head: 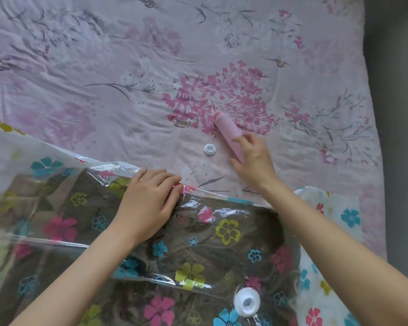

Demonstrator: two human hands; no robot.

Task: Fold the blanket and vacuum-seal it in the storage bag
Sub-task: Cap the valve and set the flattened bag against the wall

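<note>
As you look down from the head camera, your left hand lies flat, fingers straight and together, pressing the far edge of the vacuum storage bag. That bag is clear plastic printed with pink, blue and green flowers, and it is spread across the near part of a bed covered by a pale pink floral quilt. Inside the bag, a folded dark brown blanket shows through the plastic. A round white valve sits on top of the bag, close to your right forearm. Your right hand reaches past the bag onto the quilt, fingers loosely curved around the near end of a pink cylindrical pump, which lies on its side, touching the quilt. A small white valve cap rests on the quilt just left of the pump, apart from both hands
</note>
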